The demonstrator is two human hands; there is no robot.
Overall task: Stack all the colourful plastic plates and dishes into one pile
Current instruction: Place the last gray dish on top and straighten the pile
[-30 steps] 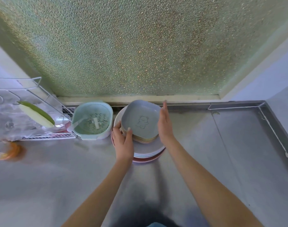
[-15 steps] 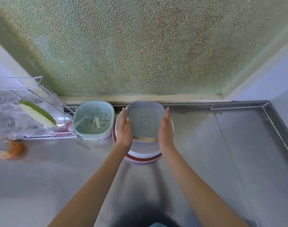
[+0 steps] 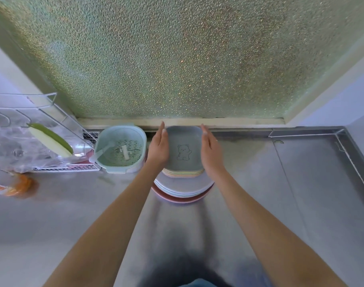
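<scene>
One pile of plastic dishes stands on the steel counter against the window sill. Its top piece is a grey rounded dish with a bear drawing (image 3: 184,152). Under it lie several pastel small dishes (image 3: 183,174), then wide round plates (image 3: 183,188), with a pink plate at the bottom. My left hand (image 3: 158,149) lies flat against the left side of the small dishes, fingers straight. My right hand (image 3: 210,151) stands with straight fingers at the right side of the same dishes. Neither hand curls round anything.
A mint green colander basket (image 3: 121,150) stands just left of the pile. Further left a white wire rack (image 3: 42,129) holds a plastic bag and a green-white vegetable. An orange packet (image 3: 13,186) lies at the left edge. A raised steel rim (image 3: 342,141) runs along the right.
Both hands slid forward along the sides of the small dishes and straightened. The small dishes now sit squarer on the round plates.
</scene>
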